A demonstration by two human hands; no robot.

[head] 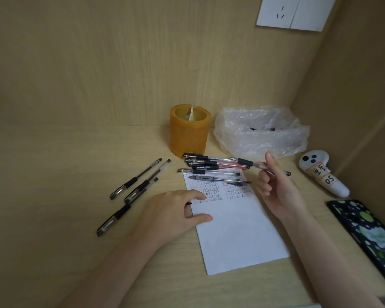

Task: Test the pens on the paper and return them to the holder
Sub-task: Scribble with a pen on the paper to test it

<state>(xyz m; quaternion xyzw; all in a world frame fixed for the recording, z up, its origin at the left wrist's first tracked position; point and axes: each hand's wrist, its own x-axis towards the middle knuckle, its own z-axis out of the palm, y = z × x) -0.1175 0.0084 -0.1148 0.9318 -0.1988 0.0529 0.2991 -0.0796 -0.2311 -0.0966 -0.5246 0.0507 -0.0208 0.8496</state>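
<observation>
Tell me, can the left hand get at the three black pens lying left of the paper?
Probably yes. The left hand rests on the left edge of the paper, and those three pens lie uncovered on the desk just beside it, with nothing in between.

— Walls, as listed?
— Back panel (98, 63), pale wood grain, across the upper frame. Side panel (353, 96), same finish, at right, meeting it in a corner.
— Fittings?
— White socket plate (293, 12), upper right.
— Furniture?
— Desk surface (53, 163), matching wood, lower frame. Light soft and even.
</observation>
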